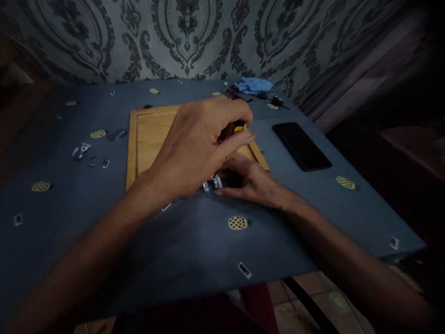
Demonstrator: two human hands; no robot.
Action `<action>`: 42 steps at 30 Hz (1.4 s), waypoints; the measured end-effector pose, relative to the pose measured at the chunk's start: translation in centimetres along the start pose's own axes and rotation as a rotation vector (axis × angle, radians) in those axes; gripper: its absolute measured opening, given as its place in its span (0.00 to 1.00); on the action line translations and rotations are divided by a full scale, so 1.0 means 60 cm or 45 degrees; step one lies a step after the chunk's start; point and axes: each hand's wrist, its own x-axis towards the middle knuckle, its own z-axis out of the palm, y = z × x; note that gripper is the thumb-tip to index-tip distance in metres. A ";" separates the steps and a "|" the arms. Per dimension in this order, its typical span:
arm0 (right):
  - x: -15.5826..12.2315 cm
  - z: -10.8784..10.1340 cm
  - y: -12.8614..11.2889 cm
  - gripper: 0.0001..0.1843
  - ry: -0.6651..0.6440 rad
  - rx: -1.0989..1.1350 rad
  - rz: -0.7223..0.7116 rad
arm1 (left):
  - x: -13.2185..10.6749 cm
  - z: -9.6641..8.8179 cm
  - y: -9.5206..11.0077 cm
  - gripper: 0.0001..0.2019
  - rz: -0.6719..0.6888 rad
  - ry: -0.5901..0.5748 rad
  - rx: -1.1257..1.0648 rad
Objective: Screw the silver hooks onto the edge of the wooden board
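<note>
My left hand [198,144] is curled round a screwdriver with a black and yellow handle [237,128], held upright over the near edge of a wooden board [149,132]. My right hand [250,181] lies low on the blue cloth just in front of the board, its fingers closed on a small shiny metal part [213,182] below the screwdriver. Most of that part and the screwdriver's tip are hidden by my hands.
A black phone [301,145] lies right of the board. Small metal pieces [81,150] are scattered on the blue tablecloth [194,250] at the left. A blue rag [253,85] and dark tools [274,99] sit at the far edge near the patterned wall.
</note>
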 end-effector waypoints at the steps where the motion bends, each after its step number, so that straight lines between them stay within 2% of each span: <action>1: 0.000 -0.001 0.000 0.20 -0.011 0.000 -0.015 | 0.002 0.002 -0.003 0.04 0.023 0.021 -0.016; 6: 0.002 -0.003 -0.003 0.21 -0.004 -0.022 -0.042 | 0.010 0.001 -0.006 0.04 0.065 0.047 -0.104; 11: 0.002 -0.003 -0.005 0.18 -0.017 0.008 -0.014 | 0.019 -0.012 -0.005 0.04 0.087 -0.097 -0.188; 16: 0.000 -0.002 -0.002 0.18 -0.014 0.035 0.012 | 0.024 -0.022 -0.019 0.04 0.148 -0.198 -0.189; 19: 0.001 -0.002 0.000 0.18 -0.003 0.030 -0.005 | 0.020 -0.022 -0.025 0.05 0.150 -0.174 -0.128; 25: 0.000 -0.001 0.006 0.19 0.007 0.029 -0.048 | 0.011 -0.019 -0.021 0.03 0.183 -0.019 0.097; 34: -0.002 0.000 0.005 0.20 0.026 0.049 -0.037 | 0.004 -0.017 -0.019 0.02 0.136 0.063 0.016; 42: -0.002 0.001 0.004 0.20 0.032 0.119 0.024 | 0.010 -0.030 -0.013 0.03 0.168 -0.082 -0.026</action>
